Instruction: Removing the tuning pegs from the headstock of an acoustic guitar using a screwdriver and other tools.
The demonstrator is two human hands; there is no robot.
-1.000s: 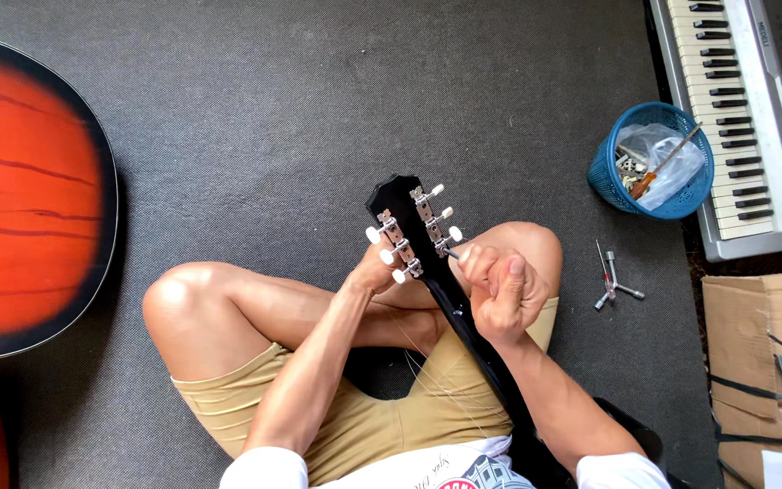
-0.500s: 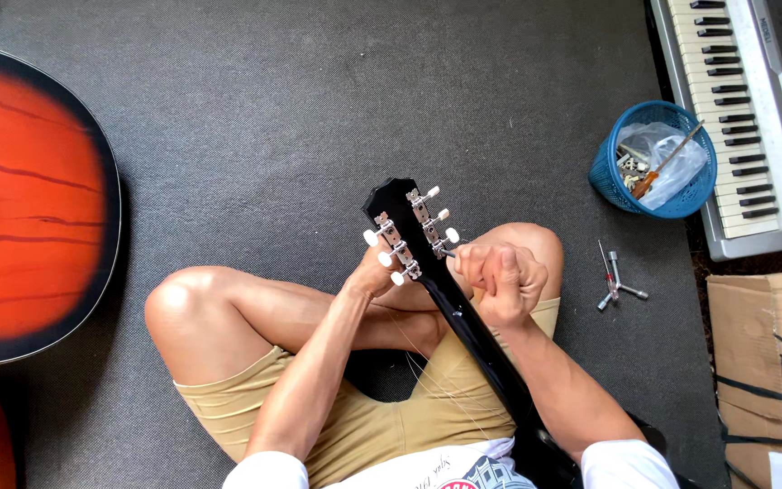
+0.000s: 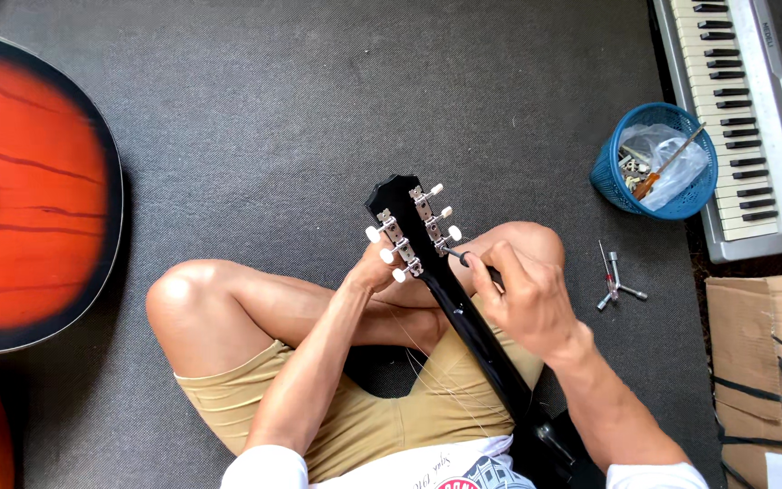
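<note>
Headstock (image 3: pixel 406 220) of a black guitar lies just beyond both hands, its long axis running up and slightly left from the person's lap, with the neck (image 3: pixel 481 340) passing back between the forearms toward the body. The left hand (image 3: pixel 375 269) sits on the left side of the headstock, fingers closed around one of the lower white tuning pegs (image 3: pixel 399 274). The right hand (image 3: pixel 529 294) sits on the opposite side, a little nearer the person, curled shut around a small dark tool (image 3: pixel 466 259) whose tip points left at the right row of tuners (image 3: pixel 441 237). The two hands are apart, with the neck between them; the left one is touching the headstock, the right one reaches it only through the tool.

Thin loose strings (image 3: pixel 427 367) trail down over the tan shorts below the hands. To the right of the right hand, on the grey carpet (image 3: pixel 273 118), lies a small metal wrench (image 3: pixel 615 285), and farther up and right stands a blue basket (image 3: pixel 622 177) holding a screwdriver and a plastic bag, beside an electronic keyboard (image 3: pixel 735 109). Well off to the left of the left hand rests an orange sunburst guitar body (image 3: pixel 29 190).
</note>
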